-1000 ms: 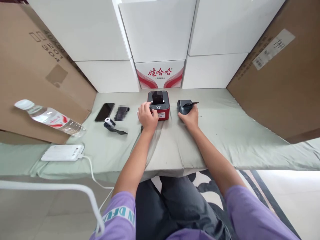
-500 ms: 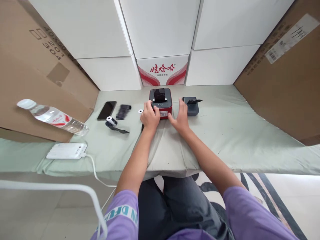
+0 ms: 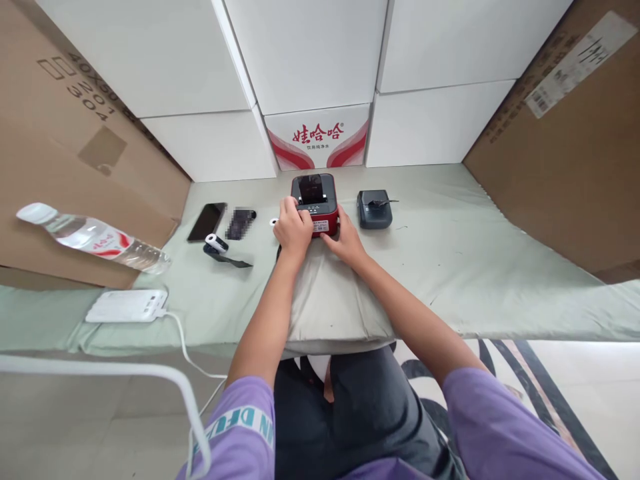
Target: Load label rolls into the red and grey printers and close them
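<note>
Blurred dark item [image 3: 241,223]; hands hide printer [image 3: 314,200] front.

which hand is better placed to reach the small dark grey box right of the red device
Right. The right hand rests at the red and black device's right front corner, nearer the dark grey box; the left hand grips its left side.

Left hand [image 3: 293,230] and right hand [image 3: 345,241] grip red printer [image 3: 315,200] from both sides; grey device [image 3: 374,209] just right.
</note>
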`<action>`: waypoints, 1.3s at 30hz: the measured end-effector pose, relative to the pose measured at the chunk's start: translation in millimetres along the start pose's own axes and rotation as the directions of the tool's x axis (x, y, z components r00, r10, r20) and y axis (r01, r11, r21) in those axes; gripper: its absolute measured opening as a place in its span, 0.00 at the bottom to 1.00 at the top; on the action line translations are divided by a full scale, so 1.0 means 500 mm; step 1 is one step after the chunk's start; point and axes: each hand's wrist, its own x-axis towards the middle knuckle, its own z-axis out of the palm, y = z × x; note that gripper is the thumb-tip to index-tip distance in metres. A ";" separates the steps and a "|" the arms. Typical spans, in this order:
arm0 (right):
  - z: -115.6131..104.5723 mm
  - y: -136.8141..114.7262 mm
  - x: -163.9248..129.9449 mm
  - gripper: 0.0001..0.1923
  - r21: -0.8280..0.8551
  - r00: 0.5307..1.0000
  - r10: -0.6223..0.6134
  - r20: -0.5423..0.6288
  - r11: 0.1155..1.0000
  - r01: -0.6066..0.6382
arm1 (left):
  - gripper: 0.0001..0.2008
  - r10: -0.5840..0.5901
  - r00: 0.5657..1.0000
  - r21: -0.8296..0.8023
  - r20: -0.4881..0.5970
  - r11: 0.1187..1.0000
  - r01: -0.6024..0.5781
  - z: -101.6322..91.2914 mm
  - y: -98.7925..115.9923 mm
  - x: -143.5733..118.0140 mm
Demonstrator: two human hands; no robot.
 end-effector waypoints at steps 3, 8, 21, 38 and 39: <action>0.002 0.001 0.000 0.49 0.008 1.000 0.006 -0.003 1.000 -0.006 | 0.13 0.003 1.000 -0.005 0.000 1.000 -0.003 0.000 0.000 0.001; 0.002 0.000 0.001 0.48 0.004 1.000 0.004 -0.004 1.000 -0.004 | 0.14 0.003 1.000 -0.009 0.017 1.000 -0.003 -0.003 0.001 -0.005; -0.001 0.001 0.000 0.48 -0.011 1.000 0.027 -0.002 1.000 -0.027 | 0.17 0.038 0.999 -0.114 -0.030 0.993 -0.041 0.008 -0.017 -0.017; 0.004 0.003 0.001 0.48 -0.019 0.999 0.041 -0.009 0.999 -0.041 | 0.19 -0.049 0.998 -0.095 0.036 0.994 0.053 -0.027 -0.009 0.015; 0.005 0.002 0.000 0.48 -0.024 0.999 0.046 -0.011 0.999 -0.047 | 0.19 -0.056 0.997 -0.091 0.054 0.994 0.060 -0.030 -0.008 0.018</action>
